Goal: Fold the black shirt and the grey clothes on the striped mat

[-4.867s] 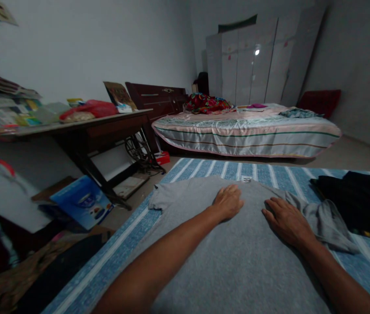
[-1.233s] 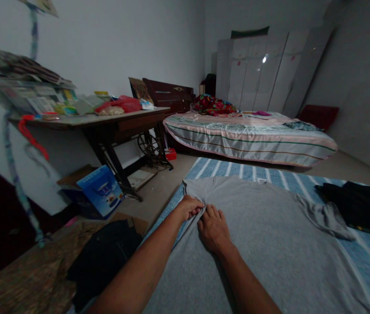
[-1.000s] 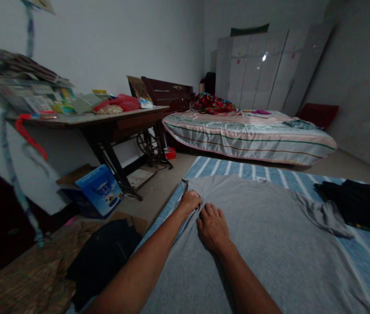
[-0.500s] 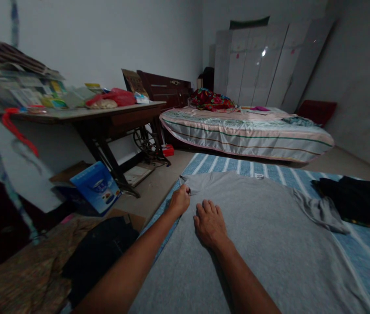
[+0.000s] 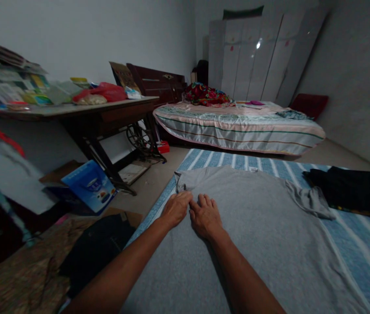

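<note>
A grey T-shirt (image 5: pixel 263 226) lies spread flat on a blue striped sheet (image 5: pixel 364 244), its collar end pointing away from the person. Both hands rest on it near its left edge, just below the left sleeve (image 5: pixel 185 179), which lies flat beyond the fingertips. The left hand (image 5: pixel 175 209) lies palm down, its fingers (image 5: pixel 185 198) stretched out and pressed flat on the cloth, gripping nothing. The right hand (image 5: pixel 205 216) lies just beside it, the two touching along their inner edges. Its fingers (image 5: pixel 205 202) are likewise open and flat on the fabric, so the shirt lies under both palms and is not pinched between any fingers. The right sleeve (image 5: pixel 309 200) lies crumpled on the far side of the shirt, well apart from both hands, and a black garment (image 5: pixel 348 187) lies on the sheet just beyond it. To the left, on the floor, lie a dark cloth (image 5: pixel 96 248) and a blue box (image 5: pixel 89 185), the box propped beside a wooden tabletop (image 5: pixel 73 110) loaded with papers and bags. Further back stand a bed (image 5: pixel 237 128) with a striped cover and a pale wardrobe (image 5: pixel 256 52) against the wall.
</note>
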The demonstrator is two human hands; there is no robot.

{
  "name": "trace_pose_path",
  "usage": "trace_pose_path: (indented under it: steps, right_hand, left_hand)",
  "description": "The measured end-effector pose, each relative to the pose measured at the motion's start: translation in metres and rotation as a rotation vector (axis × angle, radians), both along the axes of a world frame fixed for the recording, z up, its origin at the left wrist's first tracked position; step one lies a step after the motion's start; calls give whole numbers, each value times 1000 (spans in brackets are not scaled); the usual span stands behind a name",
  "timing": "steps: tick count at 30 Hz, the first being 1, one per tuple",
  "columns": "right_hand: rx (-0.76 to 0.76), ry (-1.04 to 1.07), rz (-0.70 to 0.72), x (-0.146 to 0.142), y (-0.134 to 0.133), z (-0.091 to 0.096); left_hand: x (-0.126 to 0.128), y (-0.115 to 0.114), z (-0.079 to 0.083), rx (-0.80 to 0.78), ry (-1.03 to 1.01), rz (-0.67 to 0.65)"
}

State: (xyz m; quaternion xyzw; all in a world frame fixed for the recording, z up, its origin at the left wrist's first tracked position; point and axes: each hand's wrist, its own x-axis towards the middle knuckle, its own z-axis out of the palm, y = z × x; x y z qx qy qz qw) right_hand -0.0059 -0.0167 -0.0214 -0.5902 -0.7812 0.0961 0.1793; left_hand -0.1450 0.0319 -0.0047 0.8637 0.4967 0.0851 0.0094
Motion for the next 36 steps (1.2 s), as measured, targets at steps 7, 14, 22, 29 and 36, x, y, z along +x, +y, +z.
trace_pose_path:
  steps: [7, 14, 22, 29, 36]
  right_hand:
    - [-31, -19, -15, -1, 0, 3]
    - [2, -28, -6, 2, -3, 23]
    - [56, -46, 4, 48, -83, 42]
    - [19, -193, -360, 167, -166, 8]
    - [-22, -224, -574, 238, -203, -18]
  left_hand:
    - [-16, -20, -11, 69, 34, -25]
    - [-43, -32, -27, 196, 44, 1]
    - [-32, -96, -18, 246, -26, -132]
    - [-51, -133, -25, 78, 61, 9]
    - [-44, -141, -11, 31, 97, 49]
